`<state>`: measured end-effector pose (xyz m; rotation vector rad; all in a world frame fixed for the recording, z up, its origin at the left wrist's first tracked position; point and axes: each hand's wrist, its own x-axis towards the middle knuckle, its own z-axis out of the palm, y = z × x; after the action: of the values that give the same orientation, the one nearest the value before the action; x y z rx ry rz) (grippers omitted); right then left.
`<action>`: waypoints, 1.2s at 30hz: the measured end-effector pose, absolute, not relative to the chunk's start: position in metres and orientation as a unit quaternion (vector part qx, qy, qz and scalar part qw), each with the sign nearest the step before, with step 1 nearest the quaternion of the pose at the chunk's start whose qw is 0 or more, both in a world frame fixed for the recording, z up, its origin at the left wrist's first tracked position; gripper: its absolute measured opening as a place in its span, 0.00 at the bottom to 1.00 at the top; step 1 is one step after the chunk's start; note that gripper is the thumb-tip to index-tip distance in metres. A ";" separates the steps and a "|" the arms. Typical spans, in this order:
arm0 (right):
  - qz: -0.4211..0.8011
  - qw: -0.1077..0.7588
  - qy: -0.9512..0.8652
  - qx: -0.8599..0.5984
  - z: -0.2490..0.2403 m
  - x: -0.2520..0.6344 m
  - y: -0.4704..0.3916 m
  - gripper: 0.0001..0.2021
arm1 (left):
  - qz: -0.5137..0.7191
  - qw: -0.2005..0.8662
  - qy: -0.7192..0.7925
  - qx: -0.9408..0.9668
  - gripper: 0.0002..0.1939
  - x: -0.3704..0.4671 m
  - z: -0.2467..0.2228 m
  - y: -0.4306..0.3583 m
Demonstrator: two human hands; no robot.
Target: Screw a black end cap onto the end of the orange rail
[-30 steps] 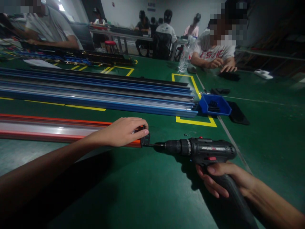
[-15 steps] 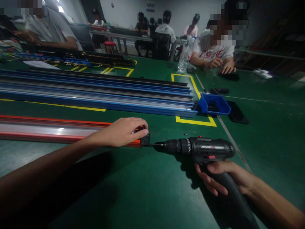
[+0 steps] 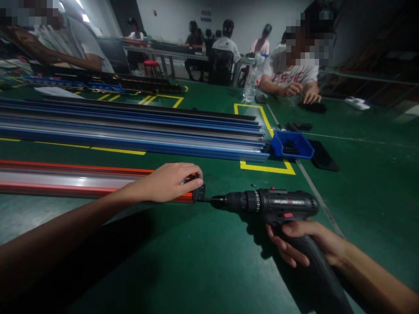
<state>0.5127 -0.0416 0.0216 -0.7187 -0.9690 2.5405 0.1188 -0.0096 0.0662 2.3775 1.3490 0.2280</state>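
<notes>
Red-rimmed metal channel (image 3: 81,179): lies on the green bench (image 3: 183,257), stretching toward nine o'clock from its black end cap (image 3: 200,193).
Left hand (image 3: 172,183): laid over the channel's end, thumb and fingers grasping the black end cap.
Cordless drill (image 3: 288,203): at three o'clock from the cap, bit pointing to nine and reaching the cap's lower edge; exact contact too small to tell.
Right hand (image 3: 328,245): wrapped around the drill's handle.
Small dark piece (image 3: 253,185): just beyond the chuck, toward three.
Blue channels (image 3: 163,139): side by side, ten to one o'clock.
Blue parts bin (image 3: 305,153): at two, near their ends, holding dark pieces.
Clear plastic bottle (image 3: 250,87): upright at one.
</notes>
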 end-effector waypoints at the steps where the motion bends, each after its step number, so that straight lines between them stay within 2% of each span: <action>1: 0.891 0.165 -0.340 -0.251 0.022 0.513 -0.042 0.13 | 0.083 0.198 0.483 0.849 0.21 0.119 0.066 -0.010; 36: 0.886 0.162 -0.351 -0.255 0.021 0.513 -0.042 0.14 | 0.083 0.201 0.487 0.846 0.21 0.119 0.067 -0.010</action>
<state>0.5134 -0.0420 0.0213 -0.7277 -1.0013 2.5299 0.1193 -0.0100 0.0672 2.3630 1.3600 0.2313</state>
